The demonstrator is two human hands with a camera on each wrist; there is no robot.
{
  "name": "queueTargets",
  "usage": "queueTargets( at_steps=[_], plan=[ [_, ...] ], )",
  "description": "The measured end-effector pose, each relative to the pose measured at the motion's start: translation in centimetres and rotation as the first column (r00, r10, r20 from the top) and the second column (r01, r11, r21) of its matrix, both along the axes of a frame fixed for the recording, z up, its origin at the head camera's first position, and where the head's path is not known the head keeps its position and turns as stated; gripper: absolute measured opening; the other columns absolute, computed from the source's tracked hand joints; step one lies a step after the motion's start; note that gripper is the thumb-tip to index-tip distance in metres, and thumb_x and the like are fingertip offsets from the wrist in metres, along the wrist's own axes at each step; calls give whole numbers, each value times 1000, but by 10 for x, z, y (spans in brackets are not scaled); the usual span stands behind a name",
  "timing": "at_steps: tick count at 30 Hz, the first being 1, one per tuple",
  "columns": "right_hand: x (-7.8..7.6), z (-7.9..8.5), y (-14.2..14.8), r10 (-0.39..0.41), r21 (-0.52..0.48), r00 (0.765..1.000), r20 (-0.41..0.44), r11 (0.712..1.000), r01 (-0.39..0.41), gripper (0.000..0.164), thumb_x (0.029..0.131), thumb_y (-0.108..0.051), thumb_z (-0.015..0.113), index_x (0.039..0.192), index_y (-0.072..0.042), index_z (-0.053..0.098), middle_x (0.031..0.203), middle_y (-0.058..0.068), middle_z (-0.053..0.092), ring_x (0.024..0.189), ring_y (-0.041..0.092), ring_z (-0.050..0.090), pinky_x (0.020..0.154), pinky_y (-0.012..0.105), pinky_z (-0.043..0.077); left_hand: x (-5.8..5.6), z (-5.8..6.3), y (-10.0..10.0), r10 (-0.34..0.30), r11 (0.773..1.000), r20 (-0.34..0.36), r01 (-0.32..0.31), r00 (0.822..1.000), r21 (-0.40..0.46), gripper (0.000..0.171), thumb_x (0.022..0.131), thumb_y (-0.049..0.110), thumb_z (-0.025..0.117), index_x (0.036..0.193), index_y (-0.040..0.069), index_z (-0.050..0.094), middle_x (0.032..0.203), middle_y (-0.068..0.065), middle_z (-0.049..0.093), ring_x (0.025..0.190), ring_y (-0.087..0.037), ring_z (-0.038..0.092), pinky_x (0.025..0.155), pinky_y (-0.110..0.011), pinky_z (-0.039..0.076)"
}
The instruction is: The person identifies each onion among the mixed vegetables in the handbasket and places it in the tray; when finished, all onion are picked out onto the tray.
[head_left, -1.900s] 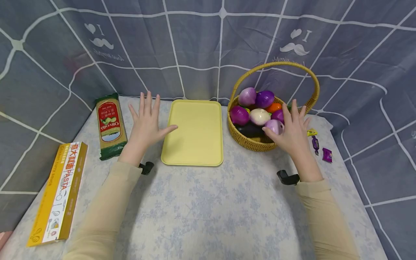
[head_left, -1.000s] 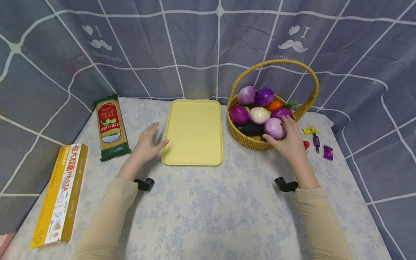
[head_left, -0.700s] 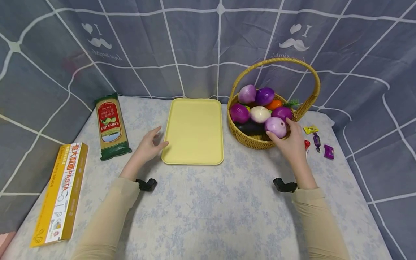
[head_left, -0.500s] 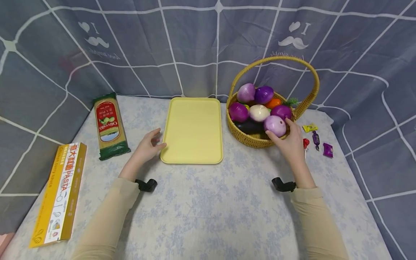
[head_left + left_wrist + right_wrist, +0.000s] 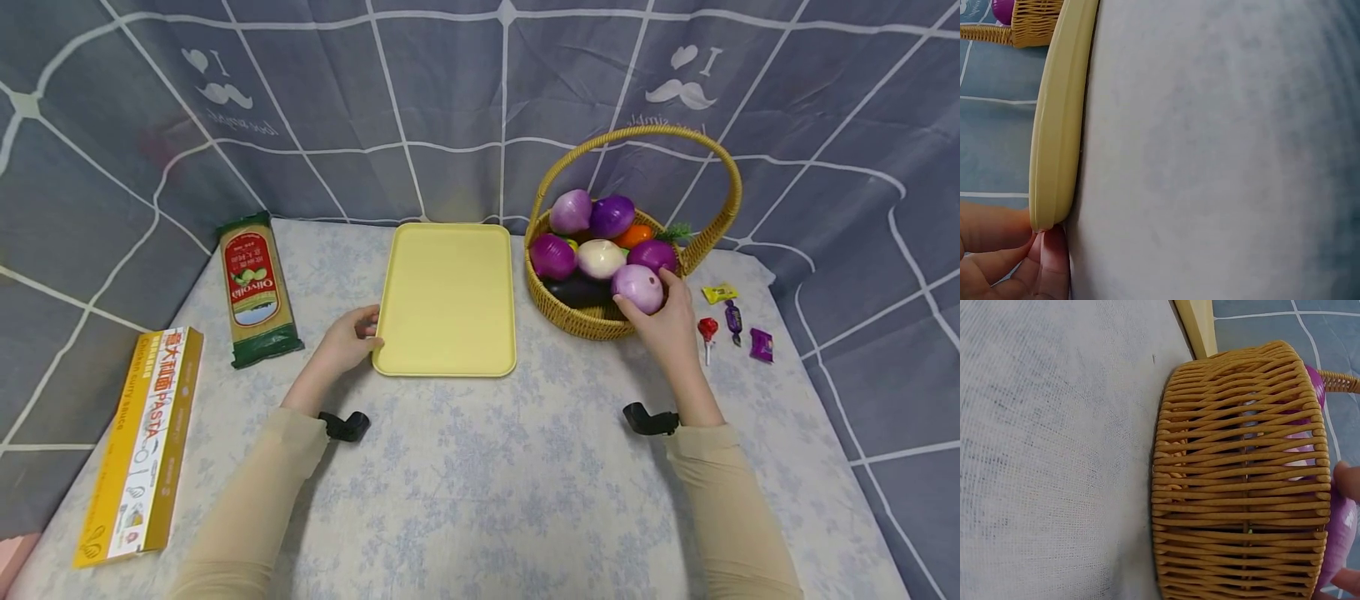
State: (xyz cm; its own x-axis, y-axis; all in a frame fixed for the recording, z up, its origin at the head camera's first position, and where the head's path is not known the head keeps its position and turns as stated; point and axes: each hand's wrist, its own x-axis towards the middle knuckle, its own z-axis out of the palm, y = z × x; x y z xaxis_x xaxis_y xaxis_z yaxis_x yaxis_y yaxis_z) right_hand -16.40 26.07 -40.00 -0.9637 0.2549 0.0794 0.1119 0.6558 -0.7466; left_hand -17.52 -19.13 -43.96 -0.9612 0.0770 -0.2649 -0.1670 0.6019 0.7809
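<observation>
"Findings, largest first?"

"From my remote post: the surface (image 5: 450, 483) runs beneath both hands. The wicker basket (image 5: 577, 322) stands ahead and to the left of the right hand's (image 5: 671, 321) fingers. The yellow tray (image 5: 450, 300) lies to the right of the left hand (image 5: 341, 343); those fingers are curled, narrowly parted, pinching its rim near the closest left corner."

"And the right fingers?"

"Parted to the width of the light purple onion (image 5: 637, 287), which sits between them, thumb on one side and fingertips on the other, at the basket's near right rim."

"Recommendation?"

"The skin looks slick, so I would seat the fingers below its widest part before any lift. The darker purple onion (image 5: 652, 255), just beyond the fingertips, could be nudged. I would keep the left pinch light. The lollipop (image 5: 707, 327), right of the right fingers, needs no action."
</observation>
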Motion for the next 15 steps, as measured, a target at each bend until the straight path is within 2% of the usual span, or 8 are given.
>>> queueTargets(
  at_steps=[4,9,15],
  plan=[
    [-1,0,-1,-4,-13,1000,-6,1000,4,89,92,-40,74,156,2,28,156,25,33,141,42,35,113,59,29,1,1,-1,1,1000,8,-1,1000,2,61,96,-6,59,152,-9,35,140,-28,48,119,-39,51,95,-45,47],
    [-1,-3,-1,-17,-50,999,-42,999,15,89,90,-37,78,154,2,31,153,24,37,139,38,38,114,54,30,8,1,-2,-15,1000,32,14,999,6,61,97,-4,60,153,-7,36,140,-27,49,120,-39,51,93,-44,48],
    [1,-3,-3,-36,-108,998,-53,994,30,90,88,-37,80,153,2,31,151,23,40,138,35,41,114,49,32,16,1,0,-35,999,10,34,999,23,60,95,-6,60,151,-9,37,136,-27,50,116,-39,53,91,-44,48]
  ],
)
